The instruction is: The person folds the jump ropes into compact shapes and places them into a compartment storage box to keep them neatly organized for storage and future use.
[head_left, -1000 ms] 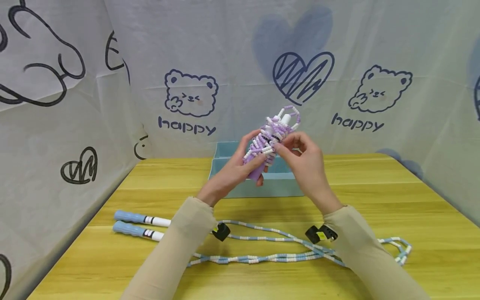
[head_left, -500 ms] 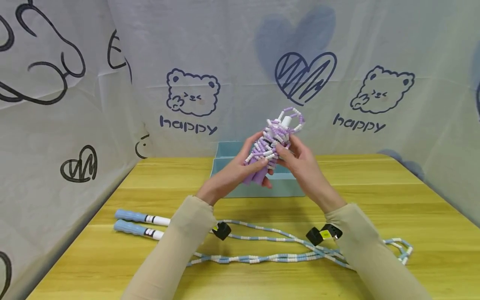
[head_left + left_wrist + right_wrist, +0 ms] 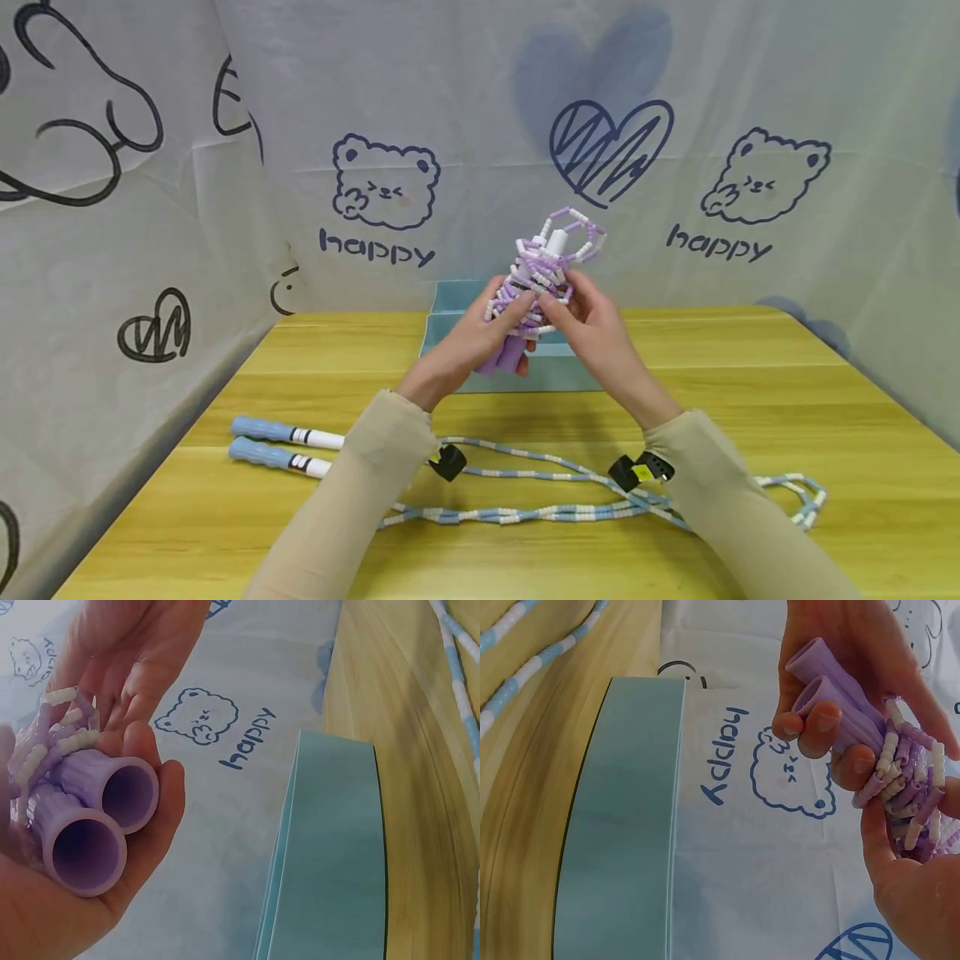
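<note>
A purple and white beaded jump rope [image 3: 542, 271] is held up in both hands above the table, its beads wound round its two handles. My left hand [image 3: 480, 329] grips the bundle from the left, thumb across the beads. The open ends of the purple handles [image 3: 90, 851] point out below it in the left wrist view. My right hand [image 3: 600, 333] pinches the beads from the right, its thumb close to the left thumb. A loop of beads and a white handle tip stick out at the top.
Behind the hands stands a light blue box [image 3: 555, 371] with compartments. A blue and white beaded jump rope [image 3: 525, 517] lies across the wooden table [image 3: 787, 392], its blue handles [image 3: 262, 442] at the left. A printed cloth [image 3: 495, 125] hangs behind.
The right hand has come in round the beads from a fingertip touch. The bundle has tilted more upright and shifted slightly left, and both handle ends now show below the left hand.
</note>
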Demonstrator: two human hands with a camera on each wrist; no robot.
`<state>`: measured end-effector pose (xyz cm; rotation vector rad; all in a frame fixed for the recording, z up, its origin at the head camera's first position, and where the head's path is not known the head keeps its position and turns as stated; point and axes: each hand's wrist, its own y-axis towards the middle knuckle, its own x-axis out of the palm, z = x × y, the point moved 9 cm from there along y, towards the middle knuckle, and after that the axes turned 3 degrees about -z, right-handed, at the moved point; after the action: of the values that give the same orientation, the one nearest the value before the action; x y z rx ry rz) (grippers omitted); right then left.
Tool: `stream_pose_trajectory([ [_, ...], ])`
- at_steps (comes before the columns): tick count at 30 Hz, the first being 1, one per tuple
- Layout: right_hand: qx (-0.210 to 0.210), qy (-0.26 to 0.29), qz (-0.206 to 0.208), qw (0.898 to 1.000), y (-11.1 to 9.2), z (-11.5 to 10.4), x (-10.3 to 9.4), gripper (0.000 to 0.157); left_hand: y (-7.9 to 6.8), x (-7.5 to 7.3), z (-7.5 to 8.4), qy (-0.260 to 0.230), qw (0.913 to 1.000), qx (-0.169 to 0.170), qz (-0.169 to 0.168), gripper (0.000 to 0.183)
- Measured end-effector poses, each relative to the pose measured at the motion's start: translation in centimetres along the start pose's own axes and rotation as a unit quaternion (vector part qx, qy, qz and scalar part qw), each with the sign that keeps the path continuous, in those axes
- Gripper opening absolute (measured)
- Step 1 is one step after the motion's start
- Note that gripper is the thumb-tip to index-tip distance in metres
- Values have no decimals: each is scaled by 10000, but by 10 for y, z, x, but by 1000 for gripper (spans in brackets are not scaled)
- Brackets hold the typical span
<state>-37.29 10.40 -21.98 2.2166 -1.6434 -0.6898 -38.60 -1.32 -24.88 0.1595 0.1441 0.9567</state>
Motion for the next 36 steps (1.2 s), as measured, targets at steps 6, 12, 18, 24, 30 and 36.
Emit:
stream_pose_trajectory([
  [6,-68,101,-65,9999,-1,-1,2,47,2,0,-2,-85,9999,112,-1,37],
  [12,35,16,-279,9996,0,1,5,48,1,2,-3,-514,9984,123,-224,39],
  [18,235,-37,-566,9981,0,-1,4,53,-1,2,1,-805,9959,156,-372,39],
  [24,187,8,-653,9977,1,-1,0,50,-2,-5,1,-653,9970,182,-382,42],
  [30,119,-4,-535,9985,4,7,-12,47,-3,-16,-2,-539,9980,55,-318,43],
  [36,134,-585,-142,9981,7,25,-40,42,-5,-22,-2,-305,9989,-98,-355,46],
])
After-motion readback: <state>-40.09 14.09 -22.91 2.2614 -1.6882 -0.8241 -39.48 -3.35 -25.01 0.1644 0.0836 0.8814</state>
